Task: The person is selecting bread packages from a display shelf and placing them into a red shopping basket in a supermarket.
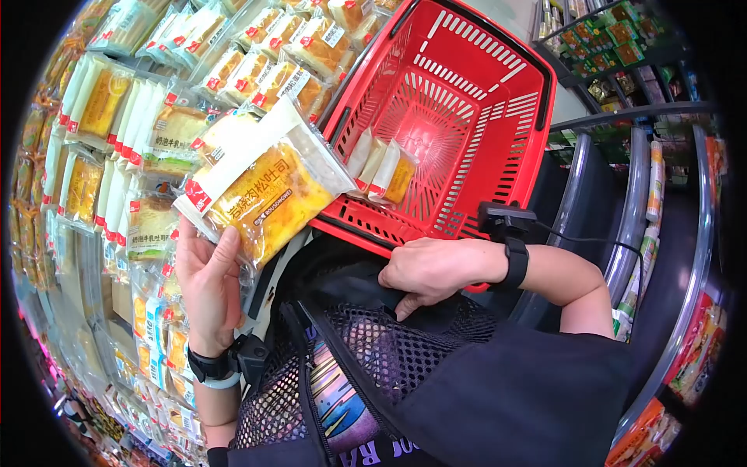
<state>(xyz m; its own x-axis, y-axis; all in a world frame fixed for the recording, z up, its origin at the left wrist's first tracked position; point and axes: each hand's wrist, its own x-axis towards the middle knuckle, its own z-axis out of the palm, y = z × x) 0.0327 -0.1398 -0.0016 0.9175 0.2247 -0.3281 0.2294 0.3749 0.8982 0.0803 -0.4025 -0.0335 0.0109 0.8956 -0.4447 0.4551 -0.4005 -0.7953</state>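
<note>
Head view: the left hand (208,284) grasps a clear-wrapped toast packet (284,198) at 10 o'clock from centre, its thumb across the packet's lower edge, the other fingers mostly hidden behind. At the packet's 4 o'clock, the right hand (440,268) curls against a black garment (498,381); whether its fingers grip the cloth cannot be told. A red basket (523,167) tilts at 1 o'clock, smaller packs (398,177) inside toward its 8 o'clock side.
</note>
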